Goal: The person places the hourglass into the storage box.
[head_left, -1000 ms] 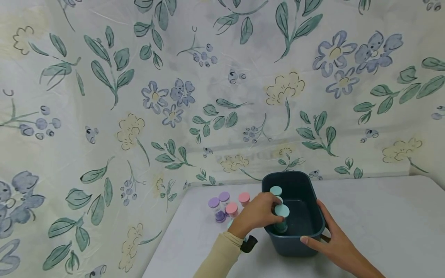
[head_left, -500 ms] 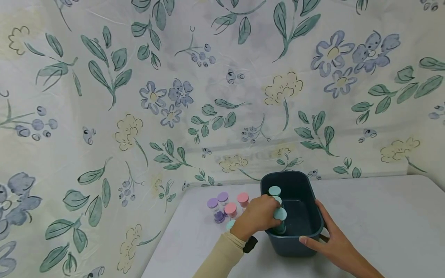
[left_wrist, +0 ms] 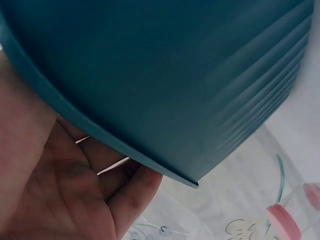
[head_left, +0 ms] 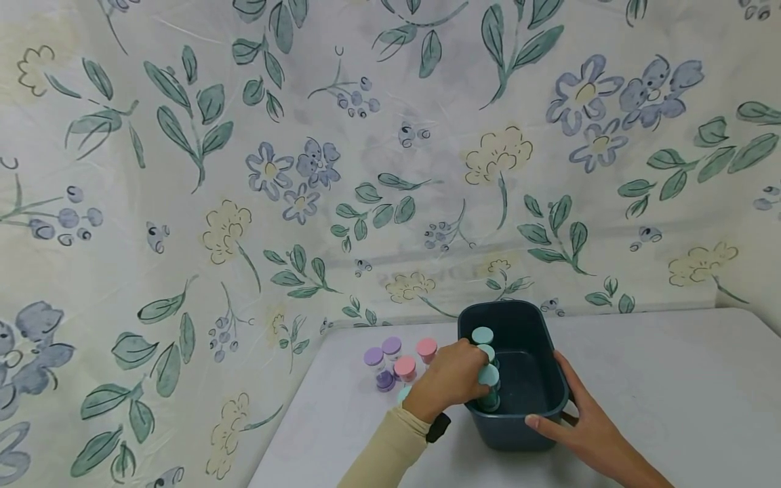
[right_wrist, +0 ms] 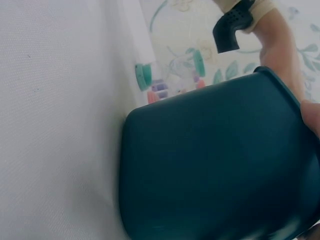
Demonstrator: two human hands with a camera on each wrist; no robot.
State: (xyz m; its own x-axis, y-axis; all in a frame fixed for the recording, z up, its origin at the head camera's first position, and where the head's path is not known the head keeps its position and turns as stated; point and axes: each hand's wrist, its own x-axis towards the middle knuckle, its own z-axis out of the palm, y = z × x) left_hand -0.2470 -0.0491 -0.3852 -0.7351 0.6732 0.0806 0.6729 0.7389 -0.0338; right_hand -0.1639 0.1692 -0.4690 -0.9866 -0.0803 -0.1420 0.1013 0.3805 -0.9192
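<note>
Room in bin [head_left: 526,383] at right, teal-lidded jars [head_left: 489,375] blocking left

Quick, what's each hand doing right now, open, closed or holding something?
Left hand: holding the nearest mint-lidded jar, inside the bin.
Right hand: holding the bin at its near right corner.

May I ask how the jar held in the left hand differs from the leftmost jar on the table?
The held jar has a teal lid, the leftmost jar a purple one. The held jar is inside the dark bin, the leftmost jar on the table. The left hand grips the held jar, while no hand touches the leftmost jar. Both have round lids, facing up.
</note>
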